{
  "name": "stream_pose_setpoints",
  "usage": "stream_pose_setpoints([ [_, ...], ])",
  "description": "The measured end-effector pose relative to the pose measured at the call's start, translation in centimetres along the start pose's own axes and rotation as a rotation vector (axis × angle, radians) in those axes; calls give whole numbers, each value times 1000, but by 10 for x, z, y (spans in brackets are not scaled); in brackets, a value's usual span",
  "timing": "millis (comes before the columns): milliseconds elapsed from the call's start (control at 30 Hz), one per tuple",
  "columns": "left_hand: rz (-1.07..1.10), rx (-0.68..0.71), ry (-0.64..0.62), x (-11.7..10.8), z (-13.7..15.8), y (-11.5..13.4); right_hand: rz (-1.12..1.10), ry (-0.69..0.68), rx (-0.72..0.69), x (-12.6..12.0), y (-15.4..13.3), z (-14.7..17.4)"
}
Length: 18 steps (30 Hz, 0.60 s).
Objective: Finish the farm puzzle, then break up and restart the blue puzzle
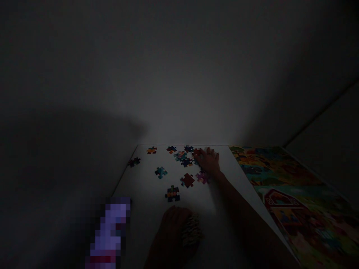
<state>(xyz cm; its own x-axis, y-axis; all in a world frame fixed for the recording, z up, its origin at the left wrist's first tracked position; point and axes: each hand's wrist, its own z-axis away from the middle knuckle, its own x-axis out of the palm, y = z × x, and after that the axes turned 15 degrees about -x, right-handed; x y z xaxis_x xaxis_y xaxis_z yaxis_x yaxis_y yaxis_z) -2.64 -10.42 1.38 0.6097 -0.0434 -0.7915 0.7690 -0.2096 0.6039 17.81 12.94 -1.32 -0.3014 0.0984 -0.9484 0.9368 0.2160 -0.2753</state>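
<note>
In the dim light my left hand [174,228] is near the front of the white tabletop, its fingers curled around a stack of jigsaw puzzle pieces [191,229] seen edge-on. Farther off, my right hand [209,160] reaches to the back of the table. Its thumb and forefinger are on a reddish puzzle piece [197,152], with the other fingers slightly spread. Beside that hand lie a dark blue piece [186,162] and a pink-purple piece [202,177]. A brown piece [187,180] and a multicoloured piece [172,194] lie between my hands.
More loose pieces are spread leftward, including a teal piece [160,172], an orange piece [152,150] and a dark piece [134,161] by the left edge. A colourful farm picture [283,198] covers the right side. A wall [182,93] rises behind; a pixelated purple shape [108,231] is at lower left.
</note>
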Motion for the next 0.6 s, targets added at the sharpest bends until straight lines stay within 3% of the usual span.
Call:
stream_pose_setpoints([
  [167,23,2,27,1,-2,2,-161,-59,-195,10,-60,-29],
  [267,38,-23,42,4,-2,-1,-357,-77,-349,4,-76,-30],
  [333,47,-34,73,5,-1,-3,-390,-7,-360,4,-67,-10],
  [500,61,-30,71,8,1,-3,-42,79,-365,34,-16,86],
  [600,65,6,-4,7,4,-1,128,107,-283,47,-13,107],
])
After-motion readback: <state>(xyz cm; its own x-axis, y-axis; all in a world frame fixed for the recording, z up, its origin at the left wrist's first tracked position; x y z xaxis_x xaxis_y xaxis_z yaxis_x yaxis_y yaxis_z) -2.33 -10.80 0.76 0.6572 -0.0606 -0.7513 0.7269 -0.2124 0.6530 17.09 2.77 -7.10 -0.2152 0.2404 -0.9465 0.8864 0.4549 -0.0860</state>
